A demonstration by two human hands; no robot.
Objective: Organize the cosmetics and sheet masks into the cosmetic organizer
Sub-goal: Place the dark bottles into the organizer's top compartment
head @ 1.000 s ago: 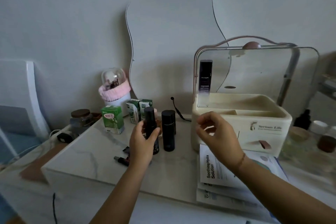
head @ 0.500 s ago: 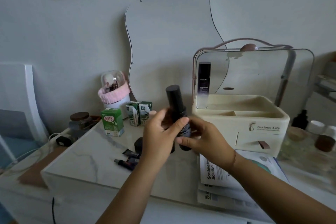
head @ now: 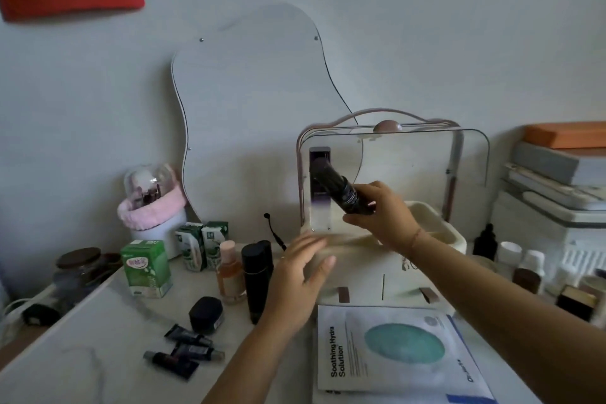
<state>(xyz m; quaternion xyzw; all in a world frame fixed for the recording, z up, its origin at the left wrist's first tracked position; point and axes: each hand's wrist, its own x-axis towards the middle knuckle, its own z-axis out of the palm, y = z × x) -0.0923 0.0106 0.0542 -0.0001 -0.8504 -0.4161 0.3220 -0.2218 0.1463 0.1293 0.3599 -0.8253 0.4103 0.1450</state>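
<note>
A dark bottle (head: 341, 191) is being gripped, tilted, by the right hand (head: 382, 213) above the cosmetic organizer (head: 436, 239) at frame centre; the left hand (head: 296, 275) is being held spread, empty.

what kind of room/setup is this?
Probably a home dressing table in a bedroom: a wavy mirror leans on the wall, a cosmetic organizer sits open on the marble-look top, and bottles, tubes and sheet masks lie around it.

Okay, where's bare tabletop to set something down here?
The near-left tabletop is bare, bordered by the green carton and small dark tubes. It is crowded around the black bottles, and sheet masks cover the front of the organizer.
</note>
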